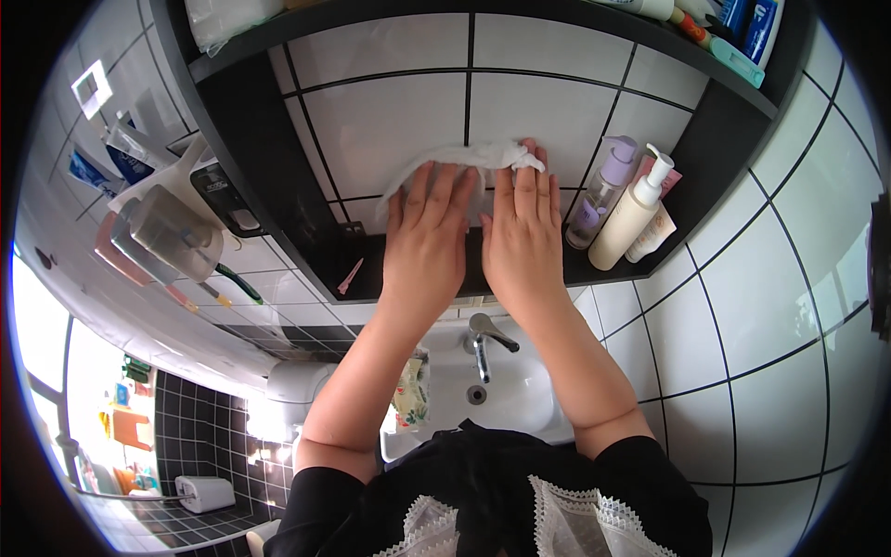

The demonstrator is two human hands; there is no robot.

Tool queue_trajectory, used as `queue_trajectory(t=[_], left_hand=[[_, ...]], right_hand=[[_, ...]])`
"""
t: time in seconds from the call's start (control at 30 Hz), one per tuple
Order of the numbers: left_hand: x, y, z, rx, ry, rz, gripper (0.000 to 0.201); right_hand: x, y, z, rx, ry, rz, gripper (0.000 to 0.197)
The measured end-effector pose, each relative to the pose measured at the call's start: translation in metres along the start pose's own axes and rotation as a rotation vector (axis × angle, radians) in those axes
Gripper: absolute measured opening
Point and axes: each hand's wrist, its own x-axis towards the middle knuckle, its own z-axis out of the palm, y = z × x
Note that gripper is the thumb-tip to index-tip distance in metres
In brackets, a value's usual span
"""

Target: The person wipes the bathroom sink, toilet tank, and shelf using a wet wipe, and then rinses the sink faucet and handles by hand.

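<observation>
A thin white cloth [489, 156] lies bunched along its upper edge against white tiles [548, 102] inside a black frame. My left hand [425, 218] rests on its left part, fingers stretched out and slightly apart. Beside it, my right hand [522, 227] presses the cloth's right end with fingers extended; a crumpled bit shows around the fingertips. Much of the cloth is hidden beneath both hands. To the right of my right hand stand a clear pump bottle with a lilac top [601, 190], a cream pump bottle [633, 215] and a pale tube [652, 234].
A pink hair clip [350, 277] lies on the black lower ledge [594, 270]. Below are a white sink [524, 390], its chrome faucet [483, 343] and a patterned packet [410, 397]. Cups [176, 232] hang at left. Toiletries [733, 37] fill the upper shelf's right end.
</observation>
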Motion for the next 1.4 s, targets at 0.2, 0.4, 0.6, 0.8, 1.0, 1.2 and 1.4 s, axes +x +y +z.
queue_trajectory(t=[0.2, 0.4, 0.6, 0.8, 1.0, 1.2, 1.4], left_hand=[[0.03, 0.004, -0.01, 0.066, 0.113, 0.047, 0.053], [0.014, 0.007, -0.012, -0.013, -0.032, 0.032, 0.054], [-0.019, 0.008, -0.01, -0.203, -0.26, 0.001, 0.043], [-0.035, 0.0, -0.023, -0.351, -0.242, -0.075, 0.036], [-0.033, 0.012, -0.048, -0.219, -0.11, -0.042, 0.031], [-0.053, 0.001, -0.036, -0.267, -0.228, -0.102, 0.044], [-0.039, -0.003, -0.022, -0.207, -0.26, -0.024, 0.043]], right_hand=[[0.035, 0.005, -0.011, -0.041, 0.16, -0.027, 0.053], [0.009, 0.011, -0.007, -0.04, 0.097, -0.038, 0.048], [-0.029, 0.017, -0.013, 0.057, -0.124, -0.033, 0.041], [-0.046, 0.017, -0.044, 0.026, -0.204, -0.054, 0.022], [-0.038, 0.003, -0.054, 0.237, 0.034, -0.091, 0.032], [-0.054, -0.005, -0.016, 0.395, -0.262, -0.149, 0.042], [-0.043, 0.014, -0.012, 0.251, -0.25, -0.162, 0.041]])
